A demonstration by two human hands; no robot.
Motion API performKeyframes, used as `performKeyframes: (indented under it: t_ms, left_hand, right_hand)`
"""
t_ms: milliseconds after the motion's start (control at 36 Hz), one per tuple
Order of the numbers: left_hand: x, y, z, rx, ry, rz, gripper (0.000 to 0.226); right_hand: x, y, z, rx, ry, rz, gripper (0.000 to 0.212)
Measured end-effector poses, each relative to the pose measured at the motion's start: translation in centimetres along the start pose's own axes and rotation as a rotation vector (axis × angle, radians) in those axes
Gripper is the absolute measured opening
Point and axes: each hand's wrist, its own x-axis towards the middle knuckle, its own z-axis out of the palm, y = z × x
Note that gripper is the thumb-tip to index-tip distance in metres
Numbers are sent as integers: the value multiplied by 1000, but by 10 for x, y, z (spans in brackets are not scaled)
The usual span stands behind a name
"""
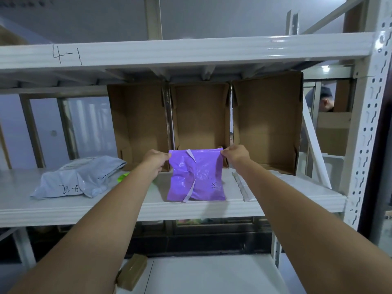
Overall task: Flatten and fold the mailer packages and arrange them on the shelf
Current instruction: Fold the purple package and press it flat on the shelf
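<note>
Purple mailer [196, 177] hung upright over the shelf [275, 200], near its front edge, its bottom touching or just above the surface. Left hand [156, 159] pinched the top left corner, right hand [234, 154] the top right, fingers clamped on the plastic, evidently to stretch it flat before folding. Middle cardboard box [200, 115] stood open directly behind. Grey mailer [78, 179] lay unflattened toward the shelf's left end.
</note>
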Motion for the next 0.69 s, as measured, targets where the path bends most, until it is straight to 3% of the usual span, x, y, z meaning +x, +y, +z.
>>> performKeyframes:
  t_ms: [111,333,444,556,694]
  left_hand:
    - [4,-1,0,24,19,-8,5]
    - [8,-10,2,23,65,-21,24]
    - [11,-13,7,24,118,6,19]
    - [14,-15,11,10,128,31,16]
    - [28,-25,12,44,145,38,7]
  right_hand:
    - [6,2,6,-37,23,4,31]
    - [10,9,10,-99,29,-10,32]
    - [17,12,14,-98,44,-34,34]
    - [24,16,19,-30,40,-36,18]
    - [34,25,23,3,23,-28,31]
